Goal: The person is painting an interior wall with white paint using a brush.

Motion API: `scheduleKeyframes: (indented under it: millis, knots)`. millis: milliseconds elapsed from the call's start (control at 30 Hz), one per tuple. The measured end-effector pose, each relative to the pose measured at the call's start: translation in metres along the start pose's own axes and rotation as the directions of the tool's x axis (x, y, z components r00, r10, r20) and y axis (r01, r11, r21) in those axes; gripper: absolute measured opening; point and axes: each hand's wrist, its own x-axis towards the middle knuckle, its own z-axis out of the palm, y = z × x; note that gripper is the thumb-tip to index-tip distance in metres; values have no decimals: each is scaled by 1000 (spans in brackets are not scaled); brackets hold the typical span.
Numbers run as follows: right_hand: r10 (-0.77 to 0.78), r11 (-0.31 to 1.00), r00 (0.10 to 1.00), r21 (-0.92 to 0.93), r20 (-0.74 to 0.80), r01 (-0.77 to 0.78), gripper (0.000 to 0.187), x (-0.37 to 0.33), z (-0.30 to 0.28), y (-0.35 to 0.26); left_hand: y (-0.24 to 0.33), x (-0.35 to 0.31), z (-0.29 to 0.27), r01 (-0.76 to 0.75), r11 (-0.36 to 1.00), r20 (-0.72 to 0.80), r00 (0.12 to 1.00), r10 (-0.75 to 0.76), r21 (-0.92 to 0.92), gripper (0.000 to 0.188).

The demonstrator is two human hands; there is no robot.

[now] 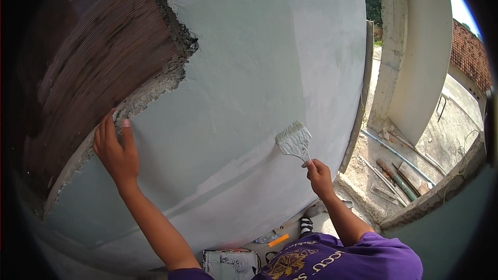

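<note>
My right hand is closed round the handle of a wide flat paintbrush. Pale paint coats the brush, and its bristles meet or nearly meet the wall, which is pale green and whitish in patches. Below the brush, lighter streaks and a darker band slant across the surface. On the left, my left hand is open, its fingers spread against the rough broken plaster edge. Beyond that edge lies a dark brown ridged surface.
A paint-smeared container stands on the floor beside me, near an orange strip. Past the wall's right end, pipes and boards lie on the ground by a concrete column. A low ledge runs at the lower right.
</note>
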Motion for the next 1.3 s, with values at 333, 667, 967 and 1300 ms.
scheduleKeyframes:
  millis: [333,667,967,1300]
  knots:
    - [2,995,1000,100,28,-4,33,-2,-23,-6,-15,16,-38,377,755,365,910,-195,-536,86]
    - [-20,987,998,160,59,11,33,14,-17,-6,-25,49,-55,567,561,587,792,-169,-604,101]
    - [45,997,998,59,34,-47,32,0,-31,13,-64,84,-32,298,904,417,896,-155,-305,73]
    - [-15,970,995,244,94,-8,30,13,-35,-21,-103,84,6,299,898,613,789,-43,-323,49]
